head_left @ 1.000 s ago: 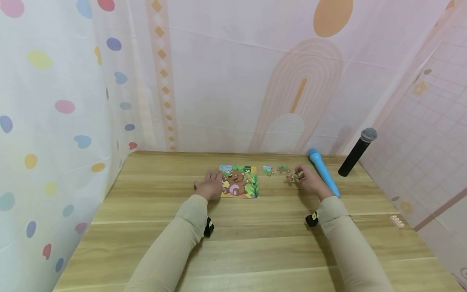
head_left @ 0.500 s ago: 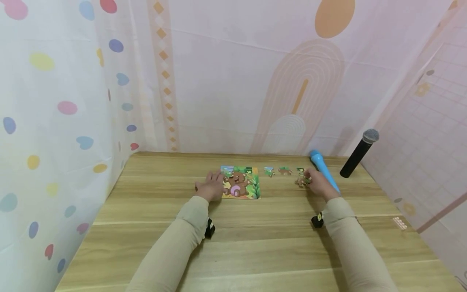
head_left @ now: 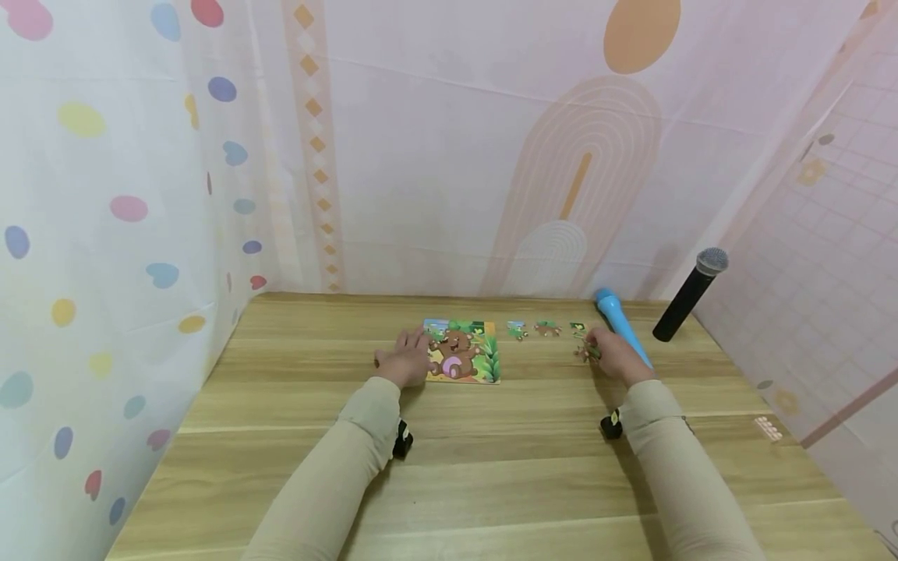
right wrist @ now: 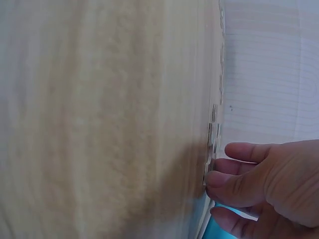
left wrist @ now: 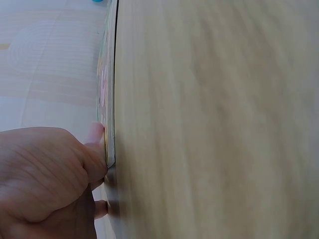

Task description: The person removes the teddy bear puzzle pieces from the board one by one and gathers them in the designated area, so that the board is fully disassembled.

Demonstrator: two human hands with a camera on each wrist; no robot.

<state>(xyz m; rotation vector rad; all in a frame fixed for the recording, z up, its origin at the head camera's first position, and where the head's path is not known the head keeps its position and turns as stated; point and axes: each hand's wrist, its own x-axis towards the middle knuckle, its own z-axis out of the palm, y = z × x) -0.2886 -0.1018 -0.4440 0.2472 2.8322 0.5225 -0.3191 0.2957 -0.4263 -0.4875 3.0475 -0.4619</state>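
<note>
My left hand [head_left: 405, 358] rests with fingers spread over the left edge of a jigsaw puzzle board [head_left: 459, 354] printed with a brown bear. In the left wrist view, the thumb [left wrist: 94, 132] lies along the board's near corner [left wrist: 110, 149]. Toward the right, my right hand [head_left: 613, 354] pinches a brown and green puzzle piece [head_left: 584, 354] low at the table, thumb and fingertips at its edge; the fingers partly hide it. Loose puzzle pieces lie in a row behind: one blue-green [head_left: 517, 330], one brown [head_left: 547, 328], one dark green [head_left: 578, 326].
A light blue toy microphone [head_left: 620, 323] lies just beyond the right hand. Farther right, a black microphone [head_left: 691, 294] stands at a tilt. A small pinkish block [head_left: 768, 428] sits near the table's right edge. Printed curtains [head_left: 421, 156] border the wooden table [head_left: 491, 475].
My right hand has moved right, and a dark green piece now shows in the row behind it. The brown and green piece has shifted right with the fingers. The left hand stays on the board.
</note>
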